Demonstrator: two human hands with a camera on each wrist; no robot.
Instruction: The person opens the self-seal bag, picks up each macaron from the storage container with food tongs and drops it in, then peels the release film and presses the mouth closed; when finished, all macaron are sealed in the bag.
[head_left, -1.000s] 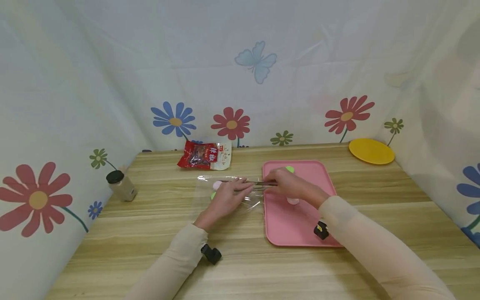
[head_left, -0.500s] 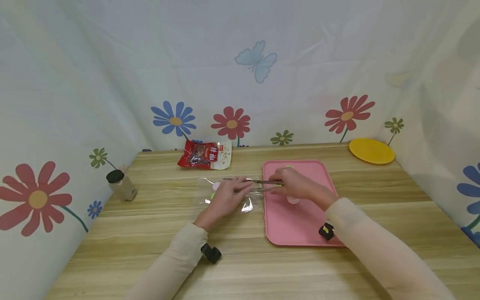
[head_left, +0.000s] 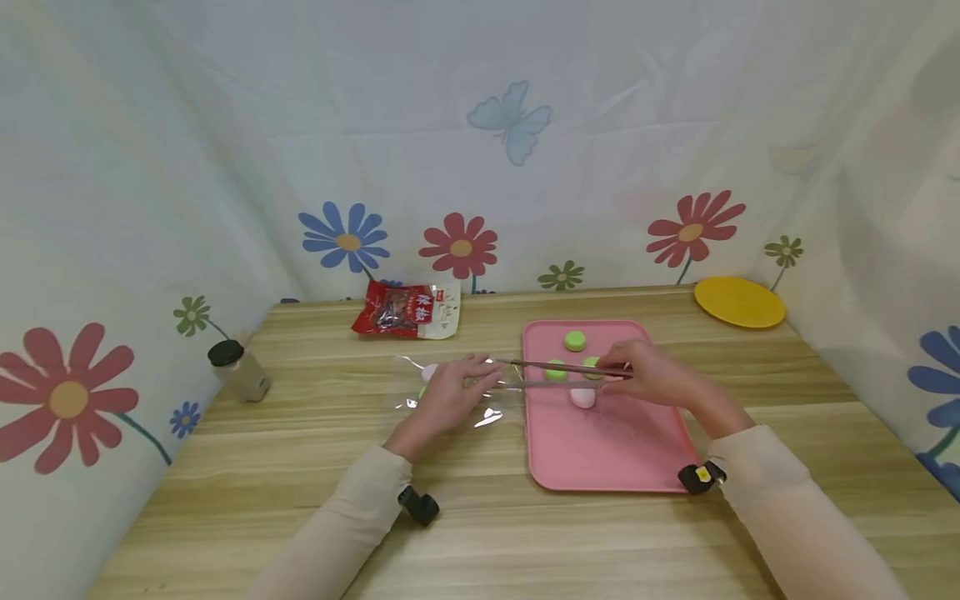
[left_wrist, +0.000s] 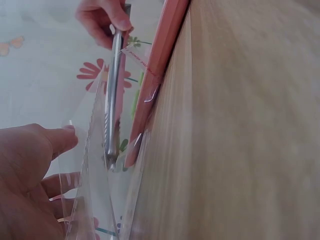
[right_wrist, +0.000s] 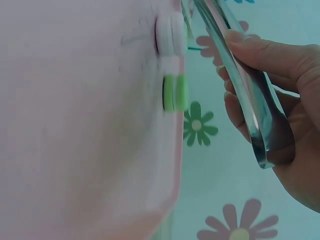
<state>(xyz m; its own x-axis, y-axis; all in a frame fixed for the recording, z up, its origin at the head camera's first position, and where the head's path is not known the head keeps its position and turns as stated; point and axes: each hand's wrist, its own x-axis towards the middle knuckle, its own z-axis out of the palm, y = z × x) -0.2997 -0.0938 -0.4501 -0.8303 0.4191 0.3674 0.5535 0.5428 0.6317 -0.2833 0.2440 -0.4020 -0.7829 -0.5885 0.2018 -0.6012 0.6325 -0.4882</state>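
Observation:
My right hand (head_left: 652,375) grips metal tongs (head_left: 562,367) above the pink tray (head_left: 607,454). The tong arms reach left, their tips at the mouth of a clear plastic bag (left_wrist: 95,165); no macaron shows between them. My left hand (head_left: 453,390) holds the bag's edge, with thumb and fingers apart and some fingers behind the film. Inside the bag lie a pale pink macaron (head_left: 429,372) and a green one, mostly hidden by the hand. On the tray sit three green macarons (head_left: 575,340) and a pale pink macaron (head_left: 582,397).
A red snack packet (head_left: 405,310) lies behind the bag. At the far left stands a jar (head_left: 243,375) with a dark lid. A yellow plate (head_left: 738,302) lies at the back right corner. A flowered cloth wall rises behind the table.
My right hand has moved right with the tongs, drawing them back from the bag and uncovering macarons on the tray. The left hand stays almost where it was on the bag.

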